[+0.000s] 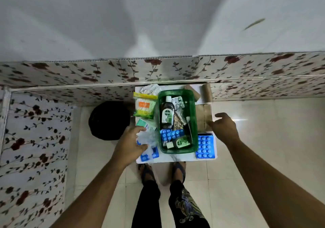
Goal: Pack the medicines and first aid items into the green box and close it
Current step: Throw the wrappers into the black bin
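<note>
A small white table [175, 158] stood against a flower-patterned wall panel [70, 73], with a round black object [109, 120] on the tiled floor to its left. The green box [194, 120] sat open in the middle of the table, no lid on it. Inside lay a large brown antiseptic bottle [167, 113] on its side, cap toward the wall, with silver pill strips [178, 102] beside it to the right. At the near end of the box were a blue pill sheet [169, 134] and a small green bottle [181, 142].

Outside the box, a yellow-and-green packet of cotton buds [145, 107] lay to its left, with a silver strip [150, 89] beyond it near the wall. A teal-and-white packet [143, 123] rested nearer the person. A flat piece of brown cardboard [203, 117] lay just right of the box, a brown roll [206, 92] stood at the far right corner, and another blue pill sheet [205, 147] lay at the near right corner.

The left hand [128, 143] was at the table's near left corner, fingers loosely curled on a crumpled clear wrapper [148, 140] that lay over more blue pill sheets [149, 155]; how firm the hold was could not be told. The right hand [224, 127] hovered open over the table's right edge, fingers spread and holding nothing, fingertips near the cardboard.
</note>
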`<state>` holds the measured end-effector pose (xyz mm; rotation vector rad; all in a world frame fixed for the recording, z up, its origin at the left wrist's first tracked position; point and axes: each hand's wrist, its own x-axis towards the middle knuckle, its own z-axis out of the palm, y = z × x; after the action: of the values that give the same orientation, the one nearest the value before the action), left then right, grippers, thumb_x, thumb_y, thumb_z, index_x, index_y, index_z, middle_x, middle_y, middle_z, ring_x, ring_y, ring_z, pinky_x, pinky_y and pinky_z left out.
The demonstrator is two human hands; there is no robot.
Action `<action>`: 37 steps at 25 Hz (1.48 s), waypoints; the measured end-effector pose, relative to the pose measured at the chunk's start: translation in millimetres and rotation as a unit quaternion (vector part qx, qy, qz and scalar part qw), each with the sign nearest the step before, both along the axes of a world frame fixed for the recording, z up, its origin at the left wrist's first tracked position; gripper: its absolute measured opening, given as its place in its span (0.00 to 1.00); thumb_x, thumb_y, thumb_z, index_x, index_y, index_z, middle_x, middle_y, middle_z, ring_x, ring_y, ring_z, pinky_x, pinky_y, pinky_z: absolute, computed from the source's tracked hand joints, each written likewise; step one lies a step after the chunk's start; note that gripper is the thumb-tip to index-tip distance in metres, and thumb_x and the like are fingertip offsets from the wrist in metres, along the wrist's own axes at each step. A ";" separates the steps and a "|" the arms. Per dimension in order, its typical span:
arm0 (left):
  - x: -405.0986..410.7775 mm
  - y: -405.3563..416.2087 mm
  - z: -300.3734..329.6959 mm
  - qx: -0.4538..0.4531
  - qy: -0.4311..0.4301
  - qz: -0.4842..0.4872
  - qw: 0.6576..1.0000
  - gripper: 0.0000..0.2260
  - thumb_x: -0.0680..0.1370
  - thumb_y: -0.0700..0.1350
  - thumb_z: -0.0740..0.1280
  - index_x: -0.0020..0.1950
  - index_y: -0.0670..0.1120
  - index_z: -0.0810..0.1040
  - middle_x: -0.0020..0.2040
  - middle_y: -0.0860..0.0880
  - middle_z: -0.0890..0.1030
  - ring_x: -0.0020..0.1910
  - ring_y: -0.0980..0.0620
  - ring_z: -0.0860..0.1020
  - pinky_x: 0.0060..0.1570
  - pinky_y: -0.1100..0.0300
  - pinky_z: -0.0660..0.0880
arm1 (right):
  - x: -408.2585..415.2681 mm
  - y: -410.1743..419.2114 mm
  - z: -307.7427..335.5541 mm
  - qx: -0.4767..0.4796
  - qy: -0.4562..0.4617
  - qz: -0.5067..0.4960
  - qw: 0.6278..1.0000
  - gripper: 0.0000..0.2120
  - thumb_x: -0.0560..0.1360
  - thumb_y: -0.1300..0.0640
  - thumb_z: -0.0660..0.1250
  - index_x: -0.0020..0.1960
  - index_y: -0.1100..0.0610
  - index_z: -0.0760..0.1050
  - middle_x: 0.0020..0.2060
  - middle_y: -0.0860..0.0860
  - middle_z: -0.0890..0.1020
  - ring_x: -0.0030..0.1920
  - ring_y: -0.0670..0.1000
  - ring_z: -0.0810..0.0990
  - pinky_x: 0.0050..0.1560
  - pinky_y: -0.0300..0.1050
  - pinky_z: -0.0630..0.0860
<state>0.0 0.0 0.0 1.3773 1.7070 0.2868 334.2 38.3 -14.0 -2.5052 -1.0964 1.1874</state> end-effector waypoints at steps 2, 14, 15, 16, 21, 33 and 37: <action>4.2 -1.3 -12.6 -0.009 0.070 -0.058 0.996 0.25 0.65 0.45 0.79 0.60 0.54 0.77 0.56 0.53 0.71 0.49 0.53 0.76 0.49 0.58 0.75 | -2.3 2.5 -10.6 -0.005 -0.011 -0.012 1.000 0.22 0.71 0.47 0.71 0.62 0.54 0.73 0.44 0.50 0.83 0.50 0.54 0.82 0.53 0.51 0.77; -0.5 -1.8 -33.9 -0.007 0.024 0.011 1.000 0.11 0.69 0.33 0.68 0.34 0.49 0.79 0.37 0.49 0.82 0.38 0.50 0.80 0.40 0.62 0.70 | -4.3 1.8 -13.5 0.024 0.000 -0.059 0.998 0.07 0.74 0.60 0.66 0.51 0.58 0.79 0.45 0.54 0.85 0.41 0.52 0.80 0.38 0.42 0.72; -1.6 -1.1 -29.9 -0.017 0.015 0.032 0.999 0.09 0.69 0.33 0.68 0.35 0.47 0.80 0.36 0.48 0.81 0.37 0.49 0.80 0.39 0.61 0.70 | -3.3 1.3 -7.3 0.033 0.009 -0.071 0.997 0.06 0.73 0.61 0.66 0.49 0.58 0.79 0.45 0.54 0.85 0.40 0.53 0.80 0.39 0.43 0.74; -4.0 -0.6 -26.6 -0.025 -0.001 0.050 0.998 0.06 0.69 0.33 0.69 0.37 0.43 0.81 0.36 0.46 0.82 0.36 0.49 0.80 0.39 0.60 0.71 | -2.4 0.3 1.7 0.042 0.015 -0.081 0.996 0.05 0.73 0.61 0.66 0.48 0.58 0.79 0.44 0.54 0.84 0.41 0.53 0.80 0.40 0.44 0.74; -26.6 10.8 1.5 -0.024 -0.091 0.128 0.987 0.02 0.69 0.34 0.70 0.38 0.35 0.78 0.33 0.37 0.78 0.35 0.52 0.74 0.38 0.57 0.71 | -11.7 0.1 85.5 0.166 -0.022 -0.090 0.982 0.03 0.74 0.61 0.67 0.47 0.55 0.78 0.38 0.48 0.80 0.43 0.54 0.80 0.38 0.42 0.70; -203.3 49.8 -147.0 -0.118 -0.054 0.347 0.929 0.10 0.72 0.39 0.69 0.32 0.41 0.73 0.31 0.41 0.73 0.33 0.48 0.71 0.36 0.56 0.68 | -348.6 49.2 -52.3 0.132 0.073 0.174 0.973 0.02 0.73 0.59 0.66 0.44 0.56 0.77 0.37 0.52 0.83 0.41 0.54 0.82 0.38 0.45 0.74; -240.6 74.8 -239.3 -0.132 -0.022 0.322 0.937 0.12 0.72 0.39 0.67 0.28 0.45 0.71 0.28 0.48 0.71 0.29 0.50 0.71 0.30 0.60 0.66 | -407.2 62.4 -150.4 0.041 0.046 0.181 0.982 0.07 0.77 0.59 0.60 0.45 0.61 0.74 0.38 0.54 0.79 0.37 0.55 0.76 0.36 0.44 0.71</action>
<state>-240.6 74.8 -239.3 0.5829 2.0353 0.4262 -73.0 100.7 -164.4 -2.2250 -1.5889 1.2957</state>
